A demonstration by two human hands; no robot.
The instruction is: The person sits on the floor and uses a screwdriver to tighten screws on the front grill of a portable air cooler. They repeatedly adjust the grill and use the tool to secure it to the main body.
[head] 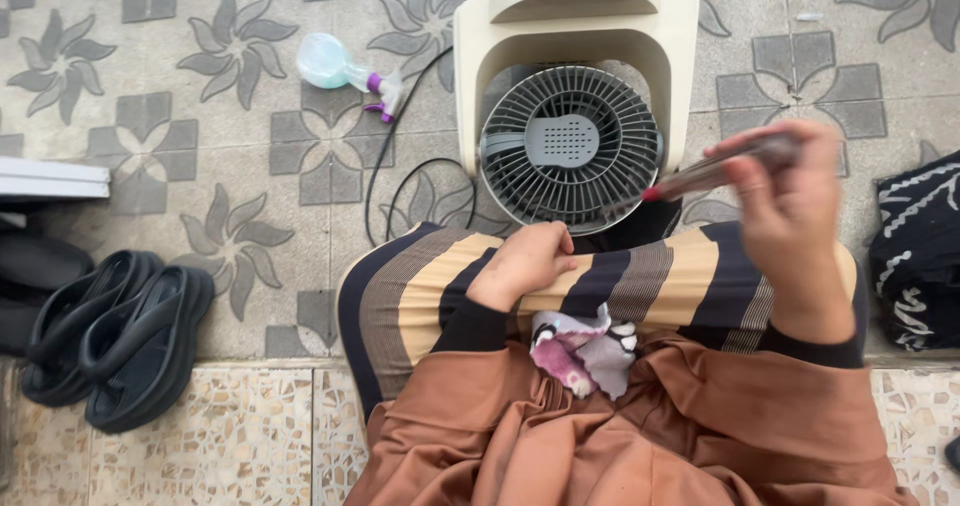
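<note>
Black sleeves (470,328), rust-brown skirt (640,436)

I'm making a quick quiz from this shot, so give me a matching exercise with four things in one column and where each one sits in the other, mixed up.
Things:
1. spray bottle
2. black sandals
3. patterned cloth
4. fan grille

Places:
A. on the person's lap
B. on the floor at the left edge, side by side
C. inside the cream housing, in front of the knees
D. lying on the patterned tiles, left of the fan

Pairs: 1-D, 2-B, 3-A, 4-C
</note>
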